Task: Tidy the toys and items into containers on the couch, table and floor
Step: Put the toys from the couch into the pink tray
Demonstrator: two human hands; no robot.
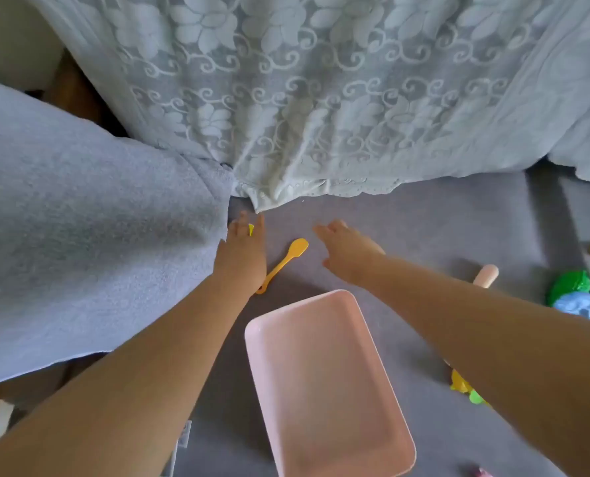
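Both of my forearms fill the lower frame, reaching forward over a grey couch seat (424,222). Between them lies a pink tray (324,383), shallow and empty. My left hand (243,251) rests at the seat's back edge, fingers fairly straight, with a small yellow piece (251,229) showing between them; I cannot tell whether it is pinched. My right hand (347,251) hovers with fingers spread, holding nothing. A yellow toy spoon (285,261) lies on the seat between the hands, its handle end tucked under my left wrist. It looks like light, stiff, smooth plastic, so I judge the slim handle near the bowl the best place to pinch. A lace cover (304,98) hangs behind.
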